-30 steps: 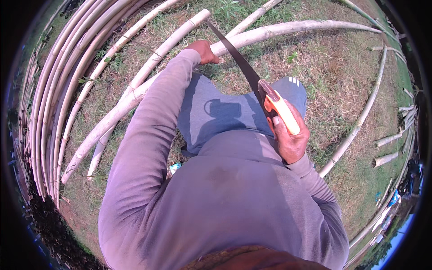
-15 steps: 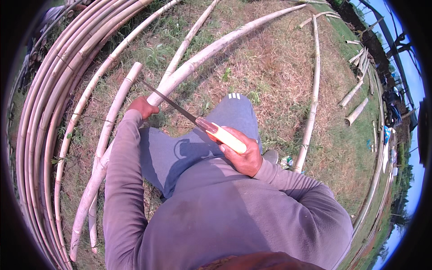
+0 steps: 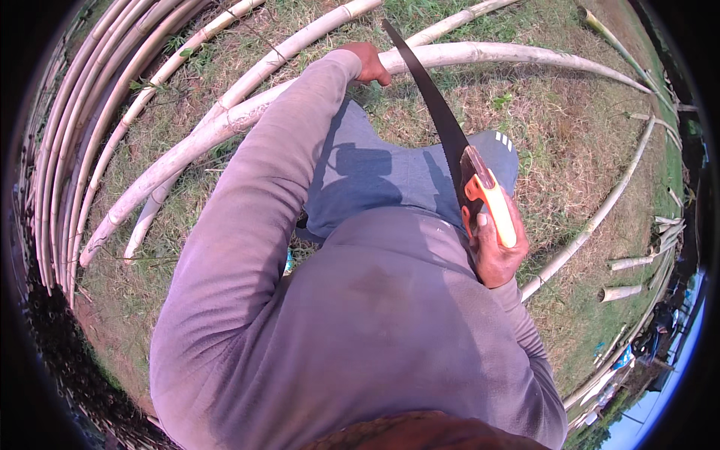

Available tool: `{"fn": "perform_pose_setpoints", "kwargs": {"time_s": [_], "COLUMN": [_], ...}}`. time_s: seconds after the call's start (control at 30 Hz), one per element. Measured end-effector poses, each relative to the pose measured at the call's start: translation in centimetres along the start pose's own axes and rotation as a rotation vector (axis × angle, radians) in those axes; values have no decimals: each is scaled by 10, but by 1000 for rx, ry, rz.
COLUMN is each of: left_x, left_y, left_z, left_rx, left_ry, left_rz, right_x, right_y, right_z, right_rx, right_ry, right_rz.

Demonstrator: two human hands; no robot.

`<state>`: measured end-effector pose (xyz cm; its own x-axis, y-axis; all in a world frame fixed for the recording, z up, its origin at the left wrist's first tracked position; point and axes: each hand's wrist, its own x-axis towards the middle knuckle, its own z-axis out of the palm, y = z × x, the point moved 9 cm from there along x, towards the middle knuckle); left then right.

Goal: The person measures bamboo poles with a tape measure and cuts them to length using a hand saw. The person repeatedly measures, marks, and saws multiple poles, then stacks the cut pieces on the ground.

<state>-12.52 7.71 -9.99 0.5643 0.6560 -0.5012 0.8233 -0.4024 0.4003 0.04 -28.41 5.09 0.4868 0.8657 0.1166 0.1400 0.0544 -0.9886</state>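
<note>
A long, pale, thick bamboo pole point(image 3: 484, 52) passes in front of my knees, lying across other poles. My left hand point(image 3: 367, 64) is closed around it, arm stretched forward; some of its fingers are hidden. In my right hand point(image 3: 499, 251), held close to my right thigh, is a hand saw point(image 3: 437, 101) with a dark, toothed, tapering blade and a yellow-orange handle. The blade points away from me and crosses the view of the pole just right of my left hand. Whether it touches the bamboo I cannot tell.
Another bamboo pole point(image 3: 300, 41) lies beyond the thick one. Several long poles point(image 3: 67, 150) are bundled at the left. A curved pole point(image 3: 592, 232) lies on the dry grass at the right, with short cut pieces point(image 3: 621, 292) farther out.
The view has turned, so the poles sit differently in it. The saw has swung from slanting leftward to pointing forward, its blade now showing broadside. My left hand stays on the thick pole.
</note>
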Motion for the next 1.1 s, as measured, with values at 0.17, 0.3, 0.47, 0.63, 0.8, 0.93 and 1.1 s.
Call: {"fn": "perform_pose_setpoints", "kwargs": {"time_s": [0.17,0.3,0.47,0.63,0.8,0.93,1.1], "left_x": [-4,9,3,3,13,22,7], "left_y": [11,35,3,1,25,7,0], "left_z": [-1,-2,2,-4,1,7,1], "left_rx": [15,50,8,6,27,-14,-96], "left_ry": [42,78,24,42,35,2,-13], "left_rz": [-11,69,-6,-28,22,31,-17], "right_x": [38,170,38,17,165,54,0], "right_y": [29,39,25,7,38,41,13], "right_z": [16,71,16,10,80,23,-3], "right_rx": [53,83,9,42,33,37,3], "right_ry": [17,8,31,-3,-24,50,-8], "right_rz": [89,167,114,9,93,80,91]}}
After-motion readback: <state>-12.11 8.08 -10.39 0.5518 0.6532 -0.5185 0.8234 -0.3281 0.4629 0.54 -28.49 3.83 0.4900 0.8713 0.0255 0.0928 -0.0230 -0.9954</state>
